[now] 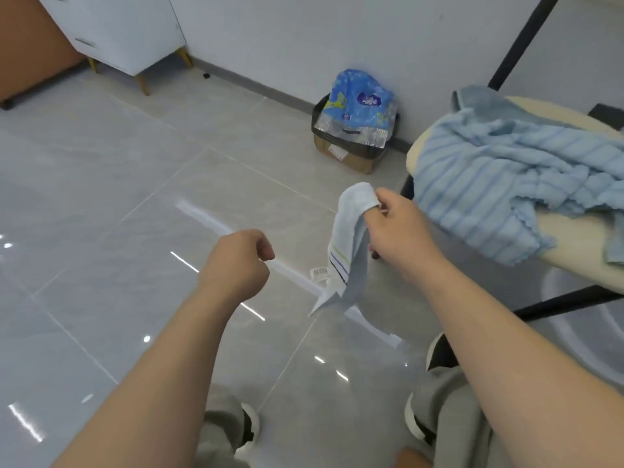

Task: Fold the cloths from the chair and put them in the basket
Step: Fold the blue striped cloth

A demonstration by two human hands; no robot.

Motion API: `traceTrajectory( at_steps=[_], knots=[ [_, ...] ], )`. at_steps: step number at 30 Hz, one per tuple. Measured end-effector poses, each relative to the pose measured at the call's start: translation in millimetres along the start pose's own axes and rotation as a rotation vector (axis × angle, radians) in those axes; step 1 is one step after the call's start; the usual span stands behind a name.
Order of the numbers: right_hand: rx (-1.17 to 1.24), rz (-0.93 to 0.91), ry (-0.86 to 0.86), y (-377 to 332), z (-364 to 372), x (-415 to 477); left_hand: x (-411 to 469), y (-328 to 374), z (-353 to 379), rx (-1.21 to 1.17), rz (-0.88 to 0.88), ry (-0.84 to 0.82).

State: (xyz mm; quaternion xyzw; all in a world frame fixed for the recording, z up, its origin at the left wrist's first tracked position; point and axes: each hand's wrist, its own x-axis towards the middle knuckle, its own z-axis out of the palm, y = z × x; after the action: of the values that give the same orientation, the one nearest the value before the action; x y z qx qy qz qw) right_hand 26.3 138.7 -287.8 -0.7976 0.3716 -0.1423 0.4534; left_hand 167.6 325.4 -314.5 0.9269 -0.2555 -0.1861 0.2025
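My right hand [395, 228] pinches one end of a small light-blue cloth [347, 244], which hangs down over the floor with a striped edge and a white tag at its lower part. My left hand [239, 261] hovers to the left of it, fingers curled in with nothing in them. On the right, a cream chair seat [580, 238] carries a larger ribbed light-blue cloth [499, 177], crumpled and draped over its front edge. A pale round rim at the lower right under the chair may be the basket [580, 336]; I cannot tell for certain.
A cardboard box with a black bag liner [351, 153] holds blue plastic packaging and stands against the wall. A white cabinet on wooden legs [128, 35] is at the back left. Glossy grey floor tiles [118, 197] spread ahead. My shoes and grey trousers show below.
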Motion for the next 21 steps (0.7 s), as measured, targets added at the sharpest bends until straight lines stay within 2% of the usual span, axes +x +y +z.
traceTrajectory(
  at_steps=[4, 7, 12, 16, 21],
  knots=[
    [0.042, 0.020, -0.008, 3.7, 0.7, 4.8, -1.0, 4.3, 23.6, 0.007, 0.016, -0.241],
    [0.118, 0.055, 0.006, 3.0, 3.1, 5.0, -6.6, 18.1, 47.1, -0.039, 0.047, -0.337],
    [0.183, 0.085, 0.025, 1.2, 5.0, 4.7, -18.2, 31.6, 71.4, 0.046, 0.013, -0.425],
    [0.252, 0.067, 0.093, -4.9, 3.4, 4.2, -41.4, 51.9, 89.2, -0.042, 0.029, -0.478],
    [0.187, -0.002, 0.158, -7.7, 5.0, 3.3, -62.2, 64.6, 110.3, -0.005, 0.048, -0.402]
  ],
)
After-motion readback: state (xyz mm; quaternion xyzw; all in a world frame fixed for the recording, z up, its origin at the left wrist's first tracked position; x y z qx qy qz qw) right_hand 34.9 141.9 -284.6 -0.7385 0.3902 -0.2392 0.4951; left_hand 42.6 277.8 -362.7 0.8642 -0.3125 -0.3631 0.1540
